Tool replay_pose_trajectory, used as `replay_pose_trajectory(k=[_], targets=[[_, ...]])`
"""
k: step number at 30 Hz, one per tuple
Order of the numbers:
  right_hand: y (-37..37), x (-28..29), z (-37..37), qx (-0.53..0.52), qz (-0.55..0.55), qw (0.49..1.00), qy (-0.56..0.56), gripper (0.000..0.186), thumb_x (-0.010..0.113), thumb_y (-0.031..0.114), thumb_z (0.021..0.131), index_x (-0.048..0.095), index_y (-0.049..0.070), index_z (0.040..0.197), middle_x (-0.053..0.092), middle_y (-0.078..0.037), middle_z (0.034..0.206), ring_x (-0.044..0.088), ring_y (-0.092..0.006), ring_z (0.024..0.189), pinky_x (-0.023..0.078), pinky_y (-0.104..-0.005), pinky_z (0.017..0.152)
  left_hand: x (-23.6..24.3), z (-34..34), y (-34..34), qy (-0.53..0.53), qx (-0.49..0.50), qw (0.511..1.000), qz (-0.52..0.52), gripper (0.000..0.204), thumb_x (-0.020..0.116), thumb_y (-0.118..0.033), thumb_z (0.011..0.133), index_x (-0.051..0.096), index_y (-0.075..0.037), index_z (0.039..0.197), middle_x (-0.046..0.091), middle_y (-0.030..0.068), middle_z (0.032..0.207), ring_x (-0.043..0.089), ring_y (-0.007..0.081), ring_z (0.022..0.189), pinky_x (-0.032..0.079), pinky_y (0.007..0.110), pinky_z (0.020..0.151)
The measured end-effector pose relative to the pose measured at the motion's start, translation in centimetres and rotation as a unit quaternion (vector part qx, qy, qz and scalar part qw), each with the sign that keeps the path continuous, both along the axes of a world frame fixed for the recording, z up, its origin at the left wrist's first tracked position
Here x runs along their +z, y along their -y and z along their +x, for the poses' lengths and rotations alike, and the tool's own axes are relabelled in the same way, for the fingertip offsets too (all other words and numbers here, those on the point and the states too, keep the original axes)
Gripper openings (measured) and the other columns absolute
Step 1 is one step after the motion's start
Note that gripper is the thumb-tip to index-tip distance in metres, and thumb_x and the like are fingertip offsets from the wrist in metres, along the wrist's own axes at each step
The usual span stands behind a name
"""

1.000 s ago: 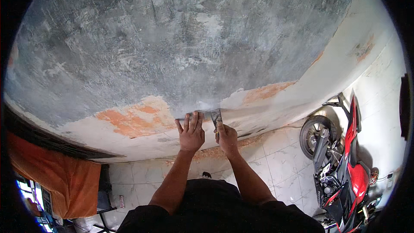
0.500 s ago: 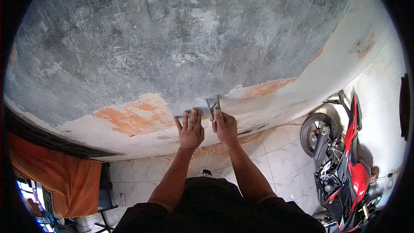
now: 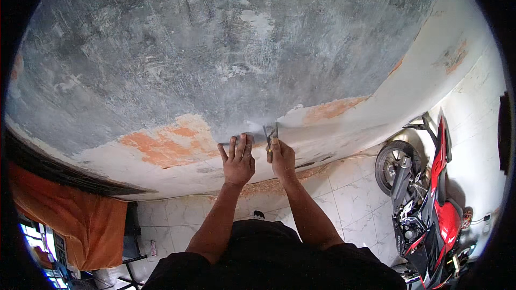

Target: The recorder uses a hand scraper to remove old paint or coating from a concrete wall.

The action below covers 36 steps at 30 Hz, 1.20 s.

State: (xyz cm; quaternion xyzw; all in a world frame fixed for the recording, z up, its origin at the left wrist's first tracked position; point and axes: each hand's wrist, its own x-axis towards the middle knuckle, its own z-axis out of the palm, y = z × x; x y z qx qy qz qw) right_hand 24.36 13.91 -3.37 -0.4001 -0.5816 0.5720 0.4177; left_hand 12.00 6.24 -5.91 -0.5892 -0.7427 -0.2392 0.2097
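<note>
My left hand lies with fingers spread and extended against the lower wall, its tips on a dark grey strip that I cannot make out clearly. Just to its right, my right hand grips a putty knife with a flat metal blade and a small yellow bit at the handle. The blade is against the wall at the lower border of a large grey, scuffed patch. White coating with exposed orange areas surrounds this border.
A red and black motorbike stands at the right. An orange cloth hangs at the lower left, near black metal stands. Pale debris lies along the wall's foot on white tiled floor, with a cable along the base.
My right hand and the knife rose along the wall, then shifted slightly rightward and down. My left hand moved up a little, its fingers staying spread.
</note>
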Motion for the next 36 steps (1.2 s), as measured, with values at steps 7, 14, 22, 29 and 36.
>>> replay_pose_trajectory(k=[7,14,22,29,36], targets=[[1.0,-4.6,0.8,0.004,-0.042,0.998,0.041,0.042,0.042,0.034,0.096,0.054,0.003,0.069,0.045,0.0,0.049,0.042,-0.0077,0.043,0.033,-0.0252,0.043,-1.0,-0.4,0.1,-0.026,-0.01,1.0,-0.01,0.055,0.049,-0.02,0.085,0.036,-0.01,0.137,0.025,0.0082,0.146,0.02,0.0351,0.135,0.007,0.063,0.106],[-0.3,-2.2,0.7,0.02,0.041,0.997,0.058,0.044,0.043,0.037,0.095,0.054,0.004,0.069,0.045,0.0,0.05,0.042,-0.009,0.046,0.035,-0.0269,0.045,-2.0,-0.4,-0.5,-0.008,0.002,0.999,0.032,0.054,0.051,-0.019,0.08,0.044,-0.013,0.134,0.028,0.0048,0.145,0.024,0.032,0.133,0.009,0.064,0.105],[-0.1,-0.5,-0.6,0.025,0.044,0.998,0.042,0.044,0.045,0.037,0.094,0.054,0.003,0.069,0.046,-0.002,0.051,0.046,-0.0111,0.047,0.038,-0.0277,0.047,-2.5,-1.0,-0.6,-0.035,0.004,0.999,0.034,0.055,0.052,-0.02,0.079,0.044,-0.014,0.134,0.027,0.0039,0.146,0.022,0.0312,0.134,0.008,0.063,0.105],[0.7,-10.4,1.4,0.009,-0.004,0.997,0.078,0.041,0.045,0.035,0.094,0.053,0.003,0.069,0.047,-0.004,0.052,0.044,-0.0101,0.048,0.036,-0.0298,0.046,-2.0,-0.6,-0.4,-0.025,-0.005,0.999,0.02,0.056,0.053,-0.02,0.079,0.044,-0.015,0.134,0.026,0.002,0.146,0.023,0.0296,0.134,0.008,0.062,0.106],[-1.5,-3.0,-1.0,-0.003,0.057,0.998,0.019,0.039,0.044,0.031,0.096,0.057,0.002,0.073,0.047,0.001,0.053,0.042,-0.0076,0.048,0.034,-0.0252,0.045,-2.1,-0.3,0.1,-0.027,-0.005,1.0,0.012,0.058,0.055,-0.019,0.077,0.043,-0.015,0.134,0.025,0.002,0.147,0.023,0.0294,0.134,0.009,0.062,0.106]])
